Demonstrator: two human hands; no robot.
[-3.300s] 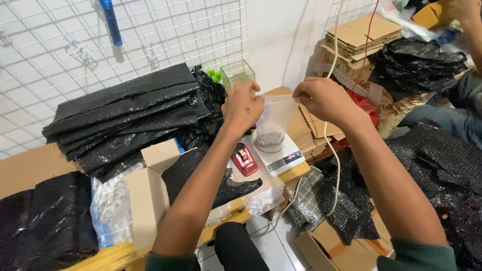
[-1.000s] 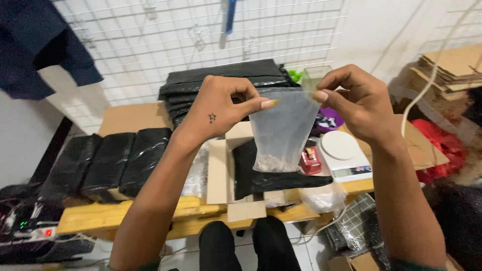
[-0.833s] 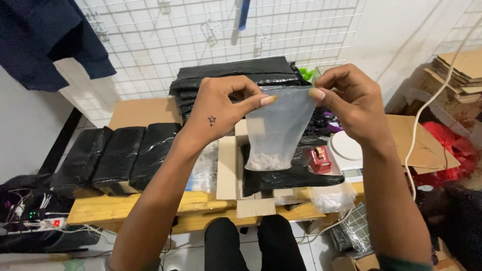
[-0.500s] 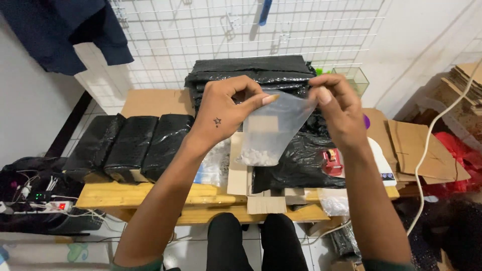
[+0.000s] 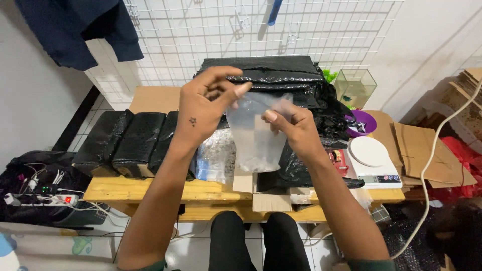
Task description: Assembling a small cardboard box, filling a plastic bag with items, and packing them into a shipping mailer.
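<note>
Two hands hold one small clear plastic bag (image 5: pixel 257 134) up in front of the person, above the near edge of the wooden counter (image 5: pixel 150 189). A moment ago the bag was stretched wide between the hands by its top corners; now the hands have come close together and the bag hangs narrower, its mouth gathered, which suggests the top is being pressed or folded shut. A little pale, grainy material sits in the bag's bottom.

The left hand (image 5: pixel 203 108) pinches the bag's upper left edge, thumb and forefinger closed on the film, the other fingers loosely curled. The right hand (image 5: pixel 293 125) grips the upper right side, its fingers (image 5: pixel 271 116) closed on the plastic with the thumb behind.

Below the bag lies an open cardboard box (image 5: pixel 261 193), with a clear packet of grey material (image 5: pixel 215 158) to its left. Further left sit black wrapped bundles (image 5: pixel 128 143); to the right, a white digital scale (image 5: pixel 371 160). Beyond these are a stack of black plastic sheets (image 5: pixel 271 75), a small glass tank (image 5: pixel 357 86), and a white wire grid (image 5: pixel 211 35) on the wall.
</note>
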